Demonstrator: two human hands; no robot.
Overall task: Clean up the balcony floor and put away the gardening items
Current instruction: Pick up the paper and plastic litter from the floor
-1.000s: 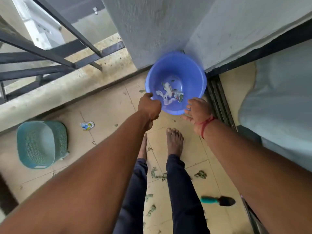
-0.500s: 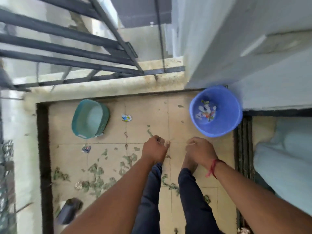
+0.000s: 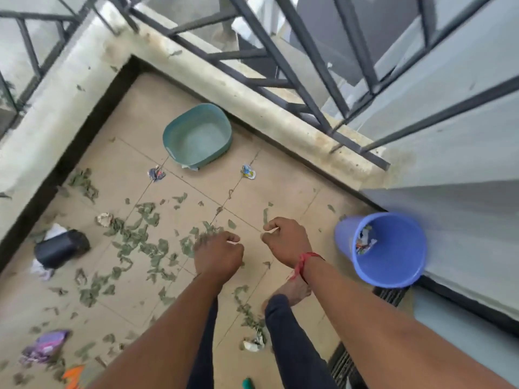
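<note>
Dry green leaf scraps (image 3: pixel 146 242) litter the beige tiled balcony floor (image 3: pixel 280 186), thickest well away from the round blue plastic bucket (image 3: pixel 398 262) and thinning toward it. The bucket stands upright against the grey wall with some mixed paper and leaf rubbish (image 3: pixel 365 242) in its bottom.

Both hands hang over the floor near the bucket. The right hand (image 3: pixel 286 240), nearer the bucket, has its fingers curled in. A pale sliver shows at the fingertips, scrap or nail, cannot tell. A red thread (image 3: pixel 304 262) is tied round that wrist. The left hand (image 3: pixel 219 256), just past it from the bucket, is balled into a fist with nothing seen in it.

A bare foot (image 3: pixel 292 290) stands close to the bucket's base. Farther off are a small printed wrapper (image 3: pixel 248 172), then a rounded teal plastic basket (image 3: pixel 196 136) by the concrete kerb (image 3: pixel 280 108), then a dark wrapper (image 3: pixel 156 174). Farthest from the bucket are a crumpled paper ball (image 3: pixel 104 219), a black pot lying on its side (image 3: pixel 61 248) and a purple packet (image 3: pixel 45 346). The dark metal railing (image 3: pixel 295 74) runs above the kerb.
</note>
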